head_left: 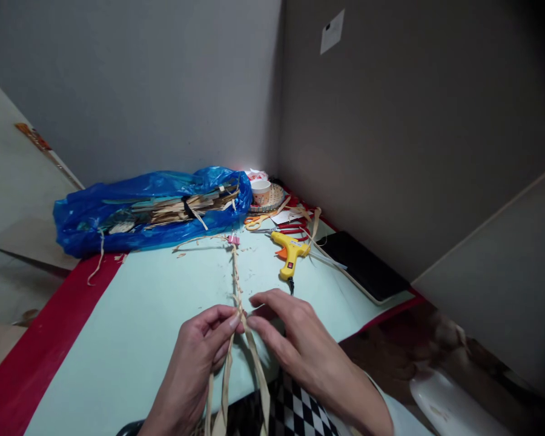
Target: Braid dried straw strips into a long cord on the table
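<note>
A narrow braid of pale straw strips (235, 272) runs toward me from a pink binder clip (233, 240) on the table. My left hand (204, 345) pinches the near end of the braid between thumb and forefinger. Loose flat straw strips (260, 378) hang below that pinch, over the table's front edge. Close on the right side of the braid is my right hand (295, 339), its thumb and forefinger apart, the thumb tip beside a strip. Its other fingers are largely hidden.
A blue plastic bag (91, 212) holding a bundle of dry strips lies at the back left. Right of the braid are a yellow glue gun (293, 251), orange-handled scissors (255, 222) and a black tablet (363, 266). Behind stands a paper cup (260, 192) by a woven tray (277, 197).
</note>
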Demonstrator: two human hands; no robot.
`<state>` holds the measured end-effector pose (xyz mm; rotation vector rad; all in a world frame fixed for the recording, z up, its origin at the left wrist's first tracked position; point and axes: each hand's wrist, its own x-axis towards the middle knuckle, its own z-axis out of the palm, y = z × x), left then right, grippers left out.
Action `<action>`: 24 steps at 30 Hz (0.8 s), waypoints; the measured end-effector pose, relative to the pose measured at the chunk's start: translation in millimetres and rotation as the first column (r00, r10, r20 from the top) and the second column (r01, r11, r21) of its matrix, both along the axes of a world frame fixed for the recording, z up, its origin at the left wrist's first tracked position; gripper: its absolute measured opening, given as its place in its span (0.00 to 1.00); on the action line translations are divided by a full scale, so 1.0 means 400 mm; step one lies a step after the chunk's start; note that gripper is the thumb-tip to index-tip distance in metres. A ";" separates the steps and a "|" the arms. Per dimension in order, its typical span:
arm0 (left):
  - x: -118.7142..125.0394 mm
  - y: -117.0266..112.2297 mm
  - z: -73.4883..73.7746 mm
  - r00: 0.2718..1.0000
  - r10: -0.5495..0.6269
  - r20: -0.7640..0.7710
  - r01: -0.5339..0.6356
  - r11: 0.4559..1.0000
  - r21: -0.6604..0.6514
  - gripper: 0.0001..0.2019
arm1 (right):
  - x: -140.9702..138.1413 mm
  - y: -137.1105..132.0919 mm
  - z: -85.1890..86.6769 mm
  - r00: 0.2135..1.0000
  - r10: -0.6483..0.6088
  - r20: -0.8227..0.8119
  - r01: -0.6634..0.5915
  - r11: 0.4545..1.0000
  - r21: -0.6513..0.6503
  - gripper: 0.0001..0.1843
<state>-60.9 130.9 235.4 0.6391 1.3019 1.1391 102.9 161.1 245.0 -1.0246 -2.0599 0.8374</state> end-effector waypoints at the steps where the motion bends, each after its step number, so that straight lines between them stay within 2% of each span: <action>1: 0.000 0.000 0.001 1.000 -0.005 0.012 0.005 1.000 0.003 0.13 | -0.004 0.014 -0.003 0.997 0.075 -0.018 -0.077 0.992 -0.104 0.11; 2: -0.002 0.000 0.003 1.000 -0.013 0.011 0.013 1.000 0.008 0.13 | -0.009 0.026 -0.009 0.985 0.165 -0.047 -0.171 0.965 -0.201 0.12; 4: -0.007 0.001 0.005 0.998 -0.033 -0.046 0.035 0.999 0.029 0.13 | -0.021 0.044 -0.020 0.953 0.284 -0.102 -0.302 0.905 -0.299 0.13; 5: -0.010 0.001 0.006 0.995 -0.042 -0.096 0.046 0.998 0.045 0.13 | -0.025 0.050 -0.023 0.946 0.306 -0.109 -0.325 0.895 -0.306 0.12; 8: -0.021 0.000 0.005 0.969 -0.057 -0.239 0.081 0.992 0.092 0.12 | -0.029 0.057 -0.024 0.953 0.290 -0.085 -0.302 0.918 -0.258 0.10; 10: -0.023 -0.002 0.000 0.959 -0.053 -0.278 0.082 0.992 0.093 0.12 | -0.029 0.058 -0.024 0.952 0.277 -0.130 -0.303 0.914 -0.270 0.12; 12: -0.020 -0.004 -0.007 0.964 -0.048 -0.260 0.071 0.994 0.080 0.13 | -0.032 0.055 -0.027 0.947 0.240 -0.213 -0.299 0.900 -0.316 0.14; 15: -0.010 -0.007 -0.014 0.982 -0.032 -0.186 0.047 0.996 0.078 0.13 | -0.043 0.047 -0.035 0.944 0.118 -0.309 -0.243 0.881 -0.406 0.14; 17: -0.004 -0.010 -0.014 0.981 -0.016 -0.195 0.035 0.995 0.094 0.13 | -0.052 0.039 -0.037 0.943 0.027 -0.331 -0.188 0.865 -0.465 0.15; 21: -0.009 -0.018 -0.010 0.932 -0.011 -0.361 0.056 0.992 0.115 0.11 | -0.065 0.030 -0.032 0.943 -0.090 -0.320 -0.097 0.846 -0.524 0.13; 24: -0.027 -0.025 -0.004 0.859 0.003 -0.512 0.076 0.988 0.132 0.10 | -0.071 0.027 -0.034 0.949 -0.113 -0.293 -0.052 0.864 -0.501 0.13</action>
